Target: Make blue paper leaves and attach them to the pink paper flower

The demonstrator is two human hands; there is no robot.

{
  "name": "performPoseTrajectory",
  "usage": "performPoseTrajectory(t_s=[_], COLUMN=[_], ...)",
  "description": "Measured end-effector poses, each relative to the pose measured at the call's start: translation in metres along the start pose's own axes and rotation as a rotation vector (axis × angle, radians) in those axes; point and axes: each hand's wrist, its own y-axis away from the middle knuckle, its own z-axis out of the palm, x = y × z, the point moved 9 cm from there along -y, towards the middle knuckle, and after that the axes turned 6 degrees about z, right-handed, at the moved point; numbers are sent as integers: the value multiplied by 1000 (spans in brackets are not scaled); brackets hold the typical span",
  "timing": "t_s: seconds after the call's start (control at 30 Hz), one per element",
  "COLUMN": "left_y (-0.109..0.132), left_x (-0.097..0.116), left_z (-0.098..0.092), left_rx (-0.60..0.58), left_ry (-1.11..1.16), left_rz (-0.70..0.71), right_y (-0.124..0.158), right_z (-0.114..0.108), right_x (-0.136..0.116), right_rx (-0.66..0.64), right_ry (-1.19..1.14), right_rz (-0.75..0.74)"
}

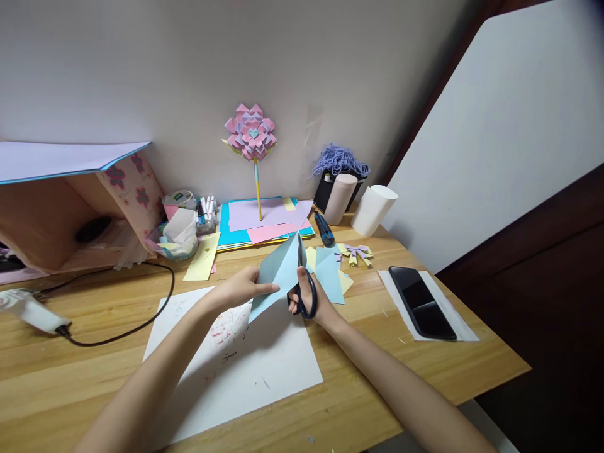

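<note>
A folded sheet of light blue paper [282,269] is pinched between the thumb and fingers of my left hand [250,288], held above the table. My right hand [309,299] grips dark-handled scissors [311,303], fingers through the loops. The scissor blades point away from me and lie along the right edge of the blue paper; whether they are closed on it I cannot tell. Under both hands lies a large white sheet [264,371] with coloured marks and small scraps. Light blue paper pieces [330,277] rest on the table just right of the scissors.
A pink paper flower [251,133] stands on stacked coloured sheets [233,236] at the back. Nearby are a utility knife [323,229], a paper bow [359,253] and a white paper roll [375,209]. A phone [422,302] lies right; a corded glue gun [35,313] lies left.
</note>
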Motion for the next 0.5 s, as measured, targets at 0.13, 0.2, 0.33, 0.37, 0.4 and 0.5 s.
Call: performPoseTrajectory(t_s=[0.13,0.2,0.33,0.37,0.4,0.5], left_y=[0,-1,-1,-1,-1,-1], left_x=[1,1,0,-1,-2,-3], left_z=[0,-1,1,2,2,1], left_rx=[3,2,-18,-21,-22,-17], left_ry=[0,-1,-10,-13,-17,-16], left_rz=[5,9,3,-3,-7,-2], right_y=[-1,-1,-2,-2,-2,-2], right_z=[-1,0,-2,-2,-3,-5], right_x=[2,2,2,1,1,2], right_rx=[0,-3,16,22,25,32], right_ry=[7,-1,-43,-50,-51,-34], right_rz=[-1,1,10,10,9,9])
